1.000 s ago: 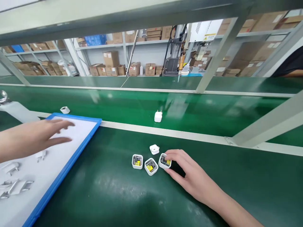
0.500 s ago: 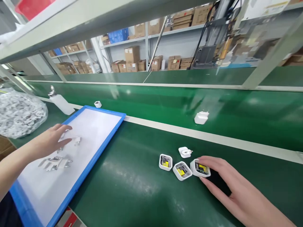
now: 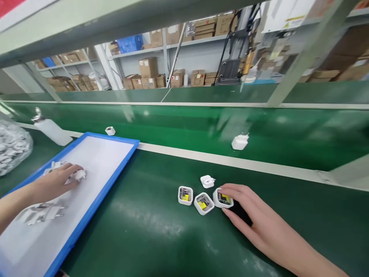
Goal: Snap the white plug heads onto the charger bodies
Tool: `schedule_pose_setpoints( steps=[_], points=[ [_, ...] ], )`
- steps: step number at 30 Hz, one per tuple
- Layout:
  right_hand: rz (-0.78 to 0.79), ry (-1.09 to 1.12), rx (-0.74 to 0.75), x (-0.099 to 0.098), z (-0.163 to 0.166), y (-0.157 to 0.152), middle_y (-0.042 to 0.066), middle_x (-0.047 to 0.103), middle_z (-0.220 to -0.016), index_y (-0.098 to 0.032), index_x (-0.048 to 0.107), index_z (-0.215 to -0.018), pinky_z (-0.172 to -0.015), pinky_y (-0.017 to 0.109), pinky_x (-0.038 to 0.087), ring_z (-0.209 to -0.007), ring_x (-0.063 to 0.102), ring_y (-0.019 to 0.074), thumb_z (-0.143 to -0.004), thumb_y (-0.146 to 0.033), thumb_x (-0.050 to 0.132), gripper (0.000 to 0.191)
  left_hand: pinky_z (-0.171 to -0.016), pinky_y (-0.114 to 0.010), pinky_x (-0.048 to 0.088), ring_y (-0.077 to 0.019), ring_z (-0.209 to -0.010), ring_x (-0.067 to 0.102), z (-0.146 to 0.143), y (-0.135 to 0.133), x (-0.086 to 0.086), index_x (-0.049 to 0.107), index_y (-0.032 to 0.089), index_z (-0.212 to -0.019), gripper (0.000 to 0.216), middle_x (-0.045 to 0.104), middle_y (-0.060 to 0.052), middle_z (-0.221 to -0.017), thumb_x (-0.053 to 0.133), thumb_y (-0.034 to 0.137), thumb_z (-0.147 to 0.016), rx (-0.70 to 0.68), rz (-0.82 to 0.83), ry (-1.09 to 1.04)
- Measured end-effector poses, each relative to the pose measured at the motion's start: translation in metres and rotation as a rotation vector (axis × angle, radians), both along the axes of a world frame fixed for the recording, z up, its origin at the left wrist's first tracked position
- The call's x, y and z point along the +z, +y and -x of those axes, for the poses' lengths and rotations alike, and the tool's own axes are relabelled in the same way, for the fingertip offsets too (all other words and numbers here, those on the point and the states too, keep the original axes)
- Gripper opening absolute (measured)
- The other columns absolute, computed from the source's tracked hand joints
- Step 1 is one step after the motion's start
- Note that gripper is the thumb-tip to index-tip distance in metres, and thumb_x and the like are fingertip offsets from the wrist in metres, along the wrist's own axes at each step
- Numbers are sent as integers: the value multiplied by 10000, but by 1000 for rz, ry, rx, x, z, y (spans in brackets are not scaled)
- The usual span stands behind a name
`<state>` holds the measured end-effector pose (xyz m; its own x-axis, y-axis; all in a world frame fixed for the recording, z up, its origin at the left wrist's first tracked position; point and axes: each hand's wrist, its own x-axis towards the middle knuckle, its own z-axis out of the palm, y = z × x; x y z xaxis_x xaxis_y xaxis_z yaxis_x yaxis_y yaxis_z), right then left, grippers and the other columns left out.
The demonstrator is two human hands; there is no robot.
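The small white open housing with a yellow part inside (image 3: 223,199) is being pinched by the closed fingers of the right hand (image 3: 245,209) on the dark green mat (image 3: 144,231), at the right end of a short row. A second open housing (image 3: 203,202) is lying just beside it, and a third open housing (image 3: 185,195) is near. The left hand (image 3: 56,181) is being laid over a white two-pin plug piece (image 3: 79,176) in the blue-rimmed white tray (image 3: 127,141); whether it is gripped cannot be told. The pinch is probably best being kept on the outer walls, with the opening held upward.
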<state>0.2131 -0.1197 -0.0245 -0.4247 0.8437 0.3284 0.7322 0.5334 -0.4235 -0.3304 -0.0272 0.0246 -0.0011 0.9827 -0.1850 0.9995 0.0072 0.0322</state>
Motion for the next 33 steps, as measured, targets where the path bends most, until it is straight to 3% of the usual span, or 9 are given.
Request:
schedule_pose_setpoints(
  steps=[4, 8, 13, 18, 21, 24, 27, 30, 33],
  points=[
    [32, 16, 0, 6, 4, -5, 105, 488, -1372, -259, 447, -1361, -992, 375, 539, -1214, 558, 224, -1070, -287, 449, 293, -716, -272, 323, -217, -733, 592, -11, 12, 5, 540, 236, -999, 288, 620, 15, -735, 362, 443, -910, -11, 79, -17],
    [-20, 98, -44, 10, 5, -7, 122, 461, -1384, -238, 421, -1392, -1015, 386, 522, -1256, 515, 236, -1045, -249, 497, 355, -694, -239, 284, -165, -671, 558, -48, 27, 33, 517, 214, -965, 303, 603, 57, -678, 418, 493, -904, -119, 64, -31],
    [-195, 203, -41, 13, 4, -11, 133, 470, -1340, -218, 375, -1471, -1025, 389, 497, -1241, 505, 244, -1005, -187, 572, 507, -715, -205, 328, -121, -726, 551, -164, 21, 67, 562, 186, -983, 304, 620, 60, -783, 468, 469, -925, -448, 59, -263],
    [-300, 188, 4, 15, 2, -11, 125, 468, -1283, -259, 362, -1517, -957, 375, 518, -1144, 549, 230, -987, -135, 599, 594, -575, -237, 327, -144, -684, 568, -304, -8, 62, 575, 198, -895, 120, 635, 22, -794, 586, 311, -856, -895, 151, -452],
    [-349, 151, 1, 14, -5, -9, 118, 513, -1225, -261, 463, -1449, -878, 345, 538, -1103, 573, 224, -1005, -100, 540, 478, -586, -275, 347, -172, -705, 569, -350, -16, 54, 559, 184, -881, 121, 633, -10, -816, 578, 304, -891, -1072, 100, -447],
    [-336, 226, -64, 13, -11, -8, 86, 590, -1136, -266, 612, -1253, -799, 311, 552, -1000, 629, 201, -1010, -106, 537, 301, -750, -312, 433, -216, -878, 588, -358, -17, 49, 584, 163, -982, 282, 639, -55, -940, 592, 442, -945, -1120, 100, -458],
    [-103, 537, -174, 14, -11, -5, 56, 680, -1069, -270, 600, -1194, -734, 293, 586, -882, 692, 182, -1016, -194, 584, 194, -886, -368, 441, -269, -1040, 541, -347, -14, 39, 593, 150, -1113, 487, 603, -91, -1087, 686, 560, -867, -1052, 149, -416],
    [164, 924, -222, 16, -7, -2, 68, 729, -1062, -244, 568, -1132, -742, 317, 620, -850, 734, 194, -1004, -295, 631, 152, -945, -416, 414, -280, -1073, 508, -342, -12, 23, 642, 159, -1065, 338, 581, -88, -1102, 645, 466, -922, -990, 172, -355],
    [256, 1042, -225, 19, -8, 0, 82, 718, -1107, -210, 635, -957, -822, 362, 621, -937, 736, 234, -930, -329, 735, 158, -979, -421, 396, -271, -1093, 504, -352, -12, 12, 677, 173, -1033, 289, 588, -71, -1077, 638, 441, -933, -1007, 175, -429]
  ],
)
